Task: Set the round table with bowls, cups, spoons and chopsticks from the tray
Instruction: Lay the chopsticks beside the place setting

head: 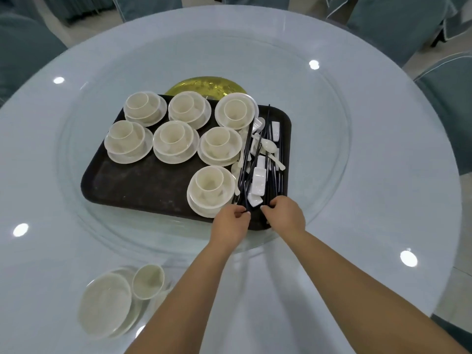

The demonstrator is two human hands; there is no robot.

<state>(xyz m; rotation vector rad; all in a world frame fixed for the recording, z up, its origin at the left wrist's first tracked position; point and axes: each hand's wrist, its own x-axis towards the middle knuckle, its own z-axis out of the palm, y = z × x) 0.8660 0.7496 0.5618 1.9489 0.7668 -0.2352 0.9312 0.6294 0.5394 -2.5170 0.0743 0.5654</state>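
Nearest me, one bowl and cup already sat laid out on the counter. Beyond them, my left hand and right hand each held a curled grip pinching the near ends of the dark chopsticks, seemingly to separate a pair. They lay among spoons at the tray's right side, with seven bowl-and-cup stacks waiting farther back.

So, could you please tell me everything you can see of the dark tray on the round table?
The dark brown rectangular tray has rounded corners, a low rim and a scuffed, plastic-looking surface. It lies flat on the glass turntable. Seven stacks of cream bowls and cups fill its far and middle parts; dark chopsticks, white spoons and rests crowd its right side. Both hands reach over its near right corner.
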